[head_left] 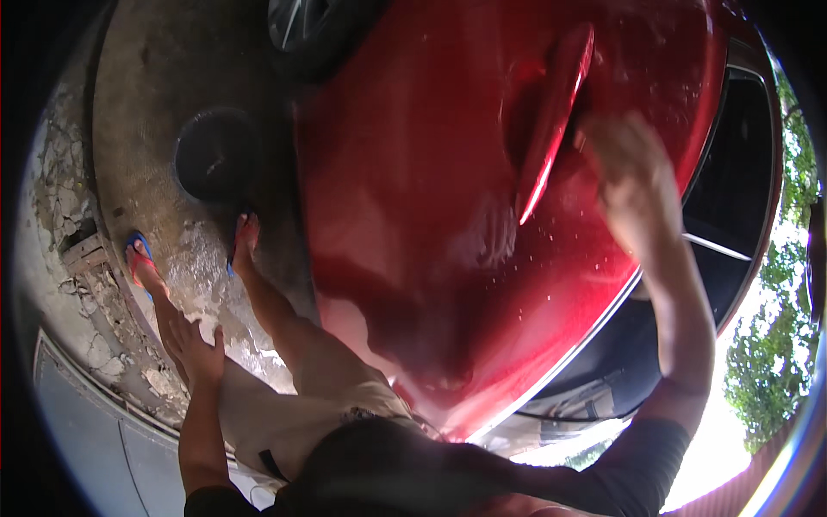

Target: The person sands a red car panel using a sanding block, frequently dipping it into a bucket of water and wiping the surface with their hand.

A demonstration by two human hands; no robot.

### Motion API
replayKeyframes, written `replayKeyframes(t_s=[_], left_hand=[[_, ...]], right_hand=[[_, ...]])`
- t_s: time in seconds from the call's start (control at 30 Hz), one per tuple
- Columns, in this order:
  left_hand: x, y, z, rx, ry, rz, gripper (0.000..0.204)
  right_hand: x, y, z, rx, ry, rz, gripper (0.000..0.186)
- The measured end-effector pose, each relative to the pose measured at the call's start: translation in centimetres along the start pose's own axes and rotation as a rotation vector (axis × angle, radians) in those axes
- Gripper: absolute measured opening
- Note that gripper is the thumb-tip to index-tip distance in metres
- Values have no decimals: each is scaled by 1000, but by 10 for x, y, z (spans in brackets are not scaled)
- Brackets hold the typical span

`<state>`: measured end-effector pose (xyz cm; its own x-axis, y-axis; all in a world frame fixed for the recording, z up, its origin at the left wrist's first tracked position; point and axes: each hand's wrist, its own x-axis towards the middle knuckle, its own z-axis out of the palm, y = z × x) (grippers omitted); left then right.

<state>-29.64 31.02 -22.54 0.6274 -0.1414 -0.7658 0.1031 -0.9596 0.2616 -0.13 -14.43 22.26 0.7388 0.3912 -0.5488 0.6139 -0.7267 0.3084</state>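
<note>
At upper right, the red handle (558,125) is flanked by the right hand (629,172) (grip too blurred to tell); lower left, the spread left hand (198,351) is seemingly braced on a leg (164,310).

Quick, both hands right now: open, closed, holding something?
Left hand: open, fingers spread, nothing visible in it.
Right hand: blurred near the door handle of the red car; open or closed cannot be told.

1 car (413,172), 1 door handle (560,121), 1 wheel (326,45), 2 hands (631,177) (200,349), 2 flip-flops (136,236) (231,265)
</note>
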Motion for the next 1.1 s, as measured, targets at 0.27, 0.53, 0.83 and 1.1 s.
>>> replayKeyframes(t_s=[0.27, 0.53, 0.83, 1.1], left_hand=[[5, -6, -5, -16, 27, 7, 59], [10, -3, -16, -12, -29, 6, 58], [10, -3, -7, -85, 38, 13, 55], [6, -2, -8, -94, 36, 14, 55]], right_hand=[[-1, -3, -8, -186, 62, 28, 22], [-4, 0, 1, -112, 34, 6, 24], [10, 10, -16, -269, 46, 39, 23], [12, -6, -16, -192, 20, 96, 24]])
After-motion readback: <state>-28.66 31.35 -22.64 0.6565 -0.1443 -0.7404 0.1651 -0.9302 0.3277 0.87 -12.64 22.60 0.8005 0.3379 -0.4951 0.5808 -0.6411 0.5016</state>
